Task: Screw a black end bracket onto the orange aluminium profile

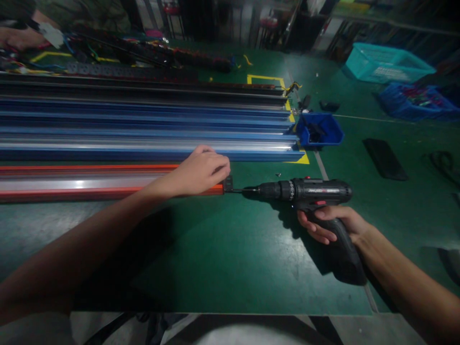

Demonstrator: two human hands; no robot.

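My right hand [325,225] is wrapped round the grip of a black cordless drill [319,190], which lies level and points left. Its long bit reaches a small black end cap [228,184] on the right end of an orange aluminium profile [79,184]. Across that end rests my left hand [201,170], fingers curled over the profile and close to the cap. The fingertips of the left hand curl down out of sight on the far side. A tiny screw [278,175] lies on the table just beyond the drill chuck.
Several blue profiles [143,129] lie side by side behind the orange one. A small blue bin [323,129] holds black parts. Further right are a dark phone-like slab [384,159], a teal basket [390,64] and a blue basket [417,101]. Another person's hand [21,38] handles wires far left.
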